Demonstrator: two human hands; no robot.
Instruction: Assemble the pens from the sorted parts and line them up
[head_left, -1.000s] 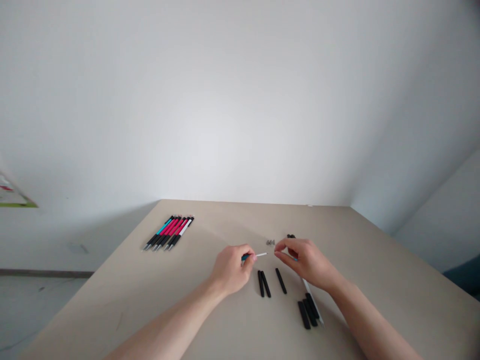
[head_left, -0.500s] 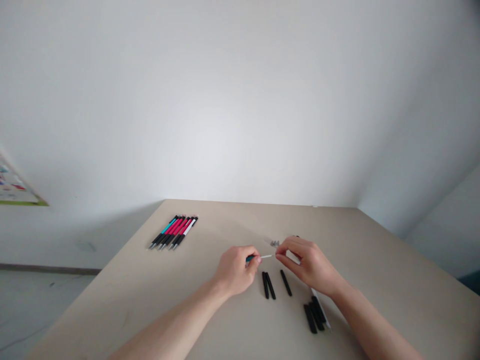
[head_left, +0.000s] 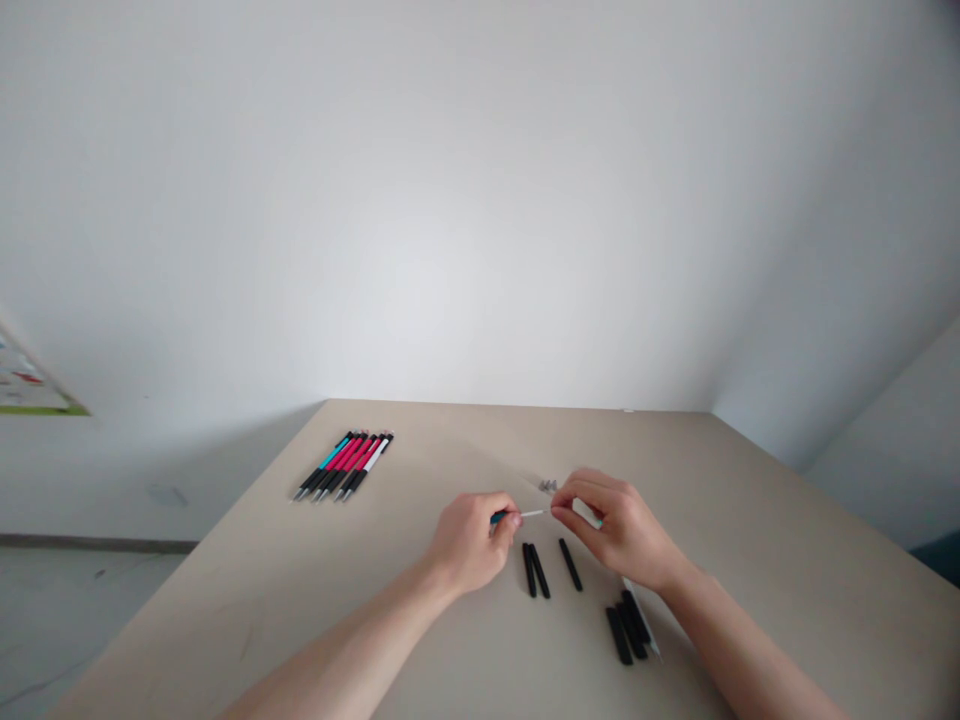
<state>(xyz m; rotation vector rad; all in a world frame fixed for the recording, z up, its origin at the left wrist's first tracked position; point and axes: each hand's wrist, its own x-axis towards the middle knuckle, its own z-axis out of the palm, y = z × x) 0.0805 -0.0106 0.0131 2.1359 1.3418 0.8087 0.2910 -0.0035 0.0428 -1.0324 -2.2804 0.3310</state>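
Note:
My left hand (head_left: 474,540) is closed around a dark blue pen part, and a thin white rod (head_left: 532,513) sticks out of it to the right. Thumb and fingertips of my right hand (head_left: 611,520) are pinched at the rod's tip; whatever they hold is too small to make out. Three slim black tubes (head_left: 571,565) lie on the table below the hands. Nearer the front, several thicker black pieces (head_left: 619,636) rest beside a white pen part (head_left: 642,618). Small metallic pieces (head_left: 548,486) sit just behind my right fingertips.
At the table's far left lies a row of several assembled pens (head_left: 345,466) in blue, pink and white with black grips. The beige table (head_left: 435,450) meets a white wall (head_left: 480,200) at its back edge. A framed picture (head_left: 34,380) hangs at the left.

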